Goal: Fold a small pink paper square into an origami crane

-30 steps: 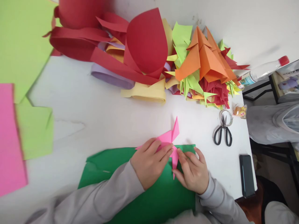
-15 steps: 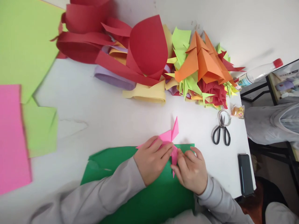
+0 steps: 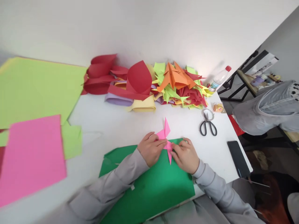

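Between my hands is a pink folded-paper figure with several pointed flaps, one standing up and one pointing down toward me. My left hand grips its left side, fingers pressed together near the centre. The thumb and fingers of my right hand pinch the right side, close to the lower flap. Part of the figure is hidden beneath my fingers. Under both hands lies a green sheet at the table's front edge.
Behind stand red paper loops and a heap of folded shapes topped by an orange one. Scissors, a phone and a bottle are on the right. Pink paper and light green sheets cover the left.
The camera view has tilted up and shifted, showing more wall and more of the left sheets. Both hands keep hold of the pink figure; my right fingers are slightly more closed.
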A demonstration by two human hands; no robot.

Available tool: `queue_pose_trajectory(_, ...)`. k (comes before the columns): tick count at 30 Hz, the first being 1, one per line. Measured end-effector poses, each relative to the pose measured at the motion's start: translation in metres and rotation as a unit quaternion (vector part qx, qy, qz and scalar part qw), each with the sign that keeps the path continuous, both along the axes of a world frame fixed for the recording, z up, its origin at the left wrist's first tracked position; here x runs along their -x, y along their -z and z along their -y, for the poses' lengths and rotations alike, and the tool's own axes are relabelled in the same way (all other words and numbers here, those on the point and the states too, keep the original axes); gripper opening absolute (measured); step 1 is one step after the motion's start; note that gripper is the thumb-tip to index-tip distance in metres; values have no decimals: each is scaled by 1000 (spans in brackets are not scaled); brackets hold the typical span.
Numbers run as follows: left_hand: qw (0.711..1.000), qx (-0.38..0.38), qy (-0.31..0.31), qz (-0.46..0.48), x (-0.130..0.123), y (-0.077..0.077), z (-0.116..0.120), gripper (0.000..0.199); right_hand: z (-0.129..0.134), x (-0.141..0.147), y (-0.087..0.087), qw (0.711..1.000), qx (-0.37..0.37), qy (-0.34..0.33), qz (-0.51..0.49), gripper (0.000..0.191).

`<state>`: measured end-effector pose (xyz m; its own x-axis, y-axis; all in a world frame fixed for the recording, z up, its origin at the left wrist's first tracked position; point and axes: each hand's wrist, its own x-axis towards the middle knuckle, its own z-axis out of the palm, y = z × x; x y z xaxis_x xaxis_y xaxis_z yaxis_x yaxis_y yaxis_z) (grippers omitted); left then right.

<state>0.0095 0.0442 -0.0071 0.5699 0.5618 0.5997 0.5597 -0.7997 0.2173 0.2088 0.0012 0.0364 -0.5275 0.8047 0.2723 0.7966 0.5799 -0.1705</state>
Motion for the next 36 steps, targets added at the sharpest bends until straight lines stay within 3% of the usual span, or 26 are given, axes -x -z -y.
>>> queue_pose_trajectory(3, 999, 37, 34, 4, 6, -1, 2, 30, -2, -3, -3, 993, 84, 51, -68, 13)
queue_pose_trajectory(5, 992, 102, 35, 59, 11, -4, 3, 30, -5, -2, -4, 987, 104, 83, -95, 9)
queue_pose_trajectory(8, 963, 226, 3, 147, 19, -10, -1, 23, -10, 0, -2, 981, 109, 115, -112, 6)
queue_pose_trajectory(13, 913, 333, -85, 220, 32, -20, -4, 18, -20, 2, -1, 969, 145, 156, -124, 6)
queue_pose_trajectory(16, 844, 424, -151, 292, 33, -19, 7, 24, -26, 4, -1, 962, 181, 167, -121, 10)
queue_pose_trajectory(20, 700, 561, -184, 402, 22, -10, 28, 41, -31, 11, -2, 952, 224, 180, -107, 27)
queue_pose_trajectory(24, 560, 623, -214, 503, 7, -8, 36, 38, -30, 23, 1, 949, 231, 190, -99, 38)
queue_pose_trajectory(27, 490, 625, -240, 559, -2, -10, 34, 31, -27, 29, 6, 942, 240, 194, -129, 36)
queue_pose_trajectory(29, 471, 607, -250, 589, -8, -11, 33, 34, -27, 29, 10, 931, 255, 196, -170, 31)
queue_pose_trajectory(31, 471, 588, -242, 611, -15, -11, 33, 38, -29, 28, 13, 915, 276, 187, -227, 27)
queue_pose_trajectory(36, 512, 566, -161, 626, -37, -15, 23, 33, -35, 28, 15, 867, 300, 130, -377, 39)
